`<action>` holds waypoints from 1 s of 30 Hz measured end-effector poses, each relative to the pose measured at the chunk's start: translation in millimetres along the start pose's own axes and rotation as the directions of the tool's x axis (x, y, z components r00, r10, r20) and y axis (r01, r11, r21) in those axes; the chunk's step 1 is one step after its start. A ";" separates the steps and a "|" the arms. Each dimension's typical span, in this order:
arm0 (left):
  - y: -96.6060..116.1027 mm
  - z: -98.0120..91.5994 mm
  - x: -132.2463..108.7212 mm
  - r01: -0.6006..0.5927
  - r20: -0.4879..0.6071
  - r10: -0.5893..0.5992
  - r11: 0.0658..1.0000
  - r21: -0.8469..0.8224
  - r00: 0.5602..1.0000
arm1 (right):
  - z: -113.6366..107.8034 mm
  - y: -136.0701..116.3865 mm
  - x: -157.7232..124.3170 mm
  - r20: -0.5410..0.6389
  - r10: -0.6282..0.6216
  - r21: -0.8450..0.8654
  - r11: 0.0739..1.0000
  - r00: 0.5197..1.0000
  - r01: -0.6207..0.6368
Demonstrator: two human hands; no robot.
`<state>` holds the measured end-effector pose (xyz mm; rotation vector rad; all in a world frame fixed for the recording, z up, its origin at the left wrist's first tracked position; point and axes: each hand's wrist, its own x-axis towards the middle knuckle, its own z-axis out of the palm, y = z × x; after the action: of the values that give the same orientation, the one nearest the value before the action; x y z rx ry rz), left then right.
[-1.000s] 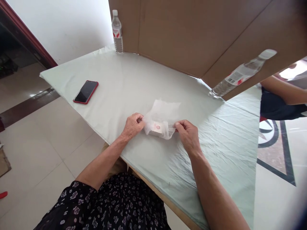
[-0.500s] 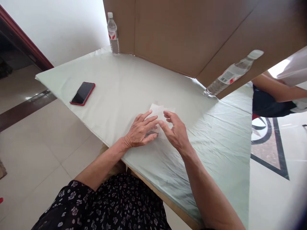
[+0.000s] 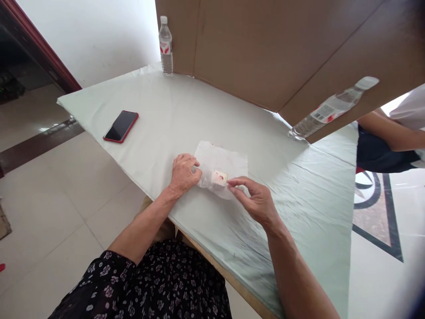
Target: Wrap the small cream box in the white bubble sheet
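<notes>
A thin, translucent white sheet (image 3: 229, 158) lies spread on the cloth-covered table. Near its front edge sits a small pale box (image 3: 220, 175) with red print, partly covered by a fold of the sheet. My left hand (image 3: 186, 172) has curled fingers closed on the sheet's crumpled left side. Thumb and forefinger of my right hand (image 3: 254, 197) pinch at the box's right corner, where the sheet's front edge folds up; the exact contact is too small to make out.
A phone (image 3: 121, 126) in a red case lies on the table (image 3: 159, 115) to the left. Two water bottles, one upright (image 3: 165, 46) and one leaning (image 3: 332, 110), stand against a brown cardboard panel (image 3: 239, 48). Another person's arm (image 3: 381, 128) shows at the right.
My left hand has closed and drawn left, and my right hand has come into a pinch. The sheet and printed box, mostly hidden before, now show. The view has shifted slightly.
</notes>
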<state>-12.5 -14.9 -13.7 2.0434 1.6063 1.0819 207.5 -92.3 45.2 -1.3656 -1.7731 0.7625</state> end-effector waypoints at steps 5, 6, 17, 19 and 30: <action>0.6 -3.0 1.7 -0.049 0.037 0.051 0.997 -0.060 0.998 | 1.2 -7.4 0.8 0.329 0.020 0.122 0.991 0.944 -0.063; 0.6 -3.4 1.9 -0.065 0.043 0.068 0.995 -0.069 0.997 | 3.6 -4.7 3.9 0.257 0.051 0.116 0.990 0.965 -0.084; 4.6 -7.8 -2.3 -0.090 0.364 0.093 0.996 -0.025 0.927 | 19.0 12.6 18.9 0.120 -0.020 -0.333 0.941 0.993 0.060; 5.0 -8.7 -2.6 -0.107 0.406 0.103 0.994 -0.012 0.908 | 20.2 12.6 13.3 0.145 -0.035 -0.348 0.934 0.989 0.084; 0.8 -6.8 -4.5 -0.139 0.425 0.124 0.990 0.005 0.897 | -30.0 38.1 -9.7 -0.349 0.150 -0.190 0.955 0.925 -0.226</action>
<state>-17.3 -20.6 -10.3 2.2430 1.2884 0.5876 253.8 -91.8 28.0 -1.7264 -1.5084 0.4013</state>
